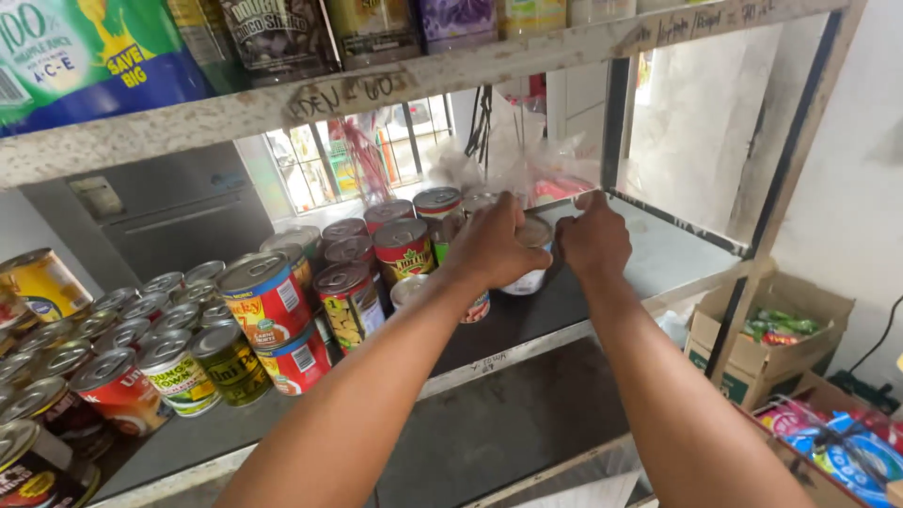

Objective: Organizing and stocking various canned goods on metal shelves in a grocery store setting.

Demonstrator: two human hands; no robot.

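Both my arms reach over a grey shelf (658, 254) of tinned food. My left hand (489, 246) curls around the left side of a white-labelled can (529, 280) with a silver lid. My right hand (593, 240) is pinched at the can's top right edge, close to a clear plastic bag (527, 165) tied up behind it. A smaller can with a red label (478, 309) sits under my left wrist. Red and green labelled cans (404, 249) stand just left of my hands.
Many more cans (268, 296) crowd the shelf's left half, some stacked. An upper shelf (376, 89) holds cartons and jars. Open cardboard boxes (767, 348) of packets stand on the floor at right, beside the shelf's upright post (781, 198). A barred window (348, 165) is behind.
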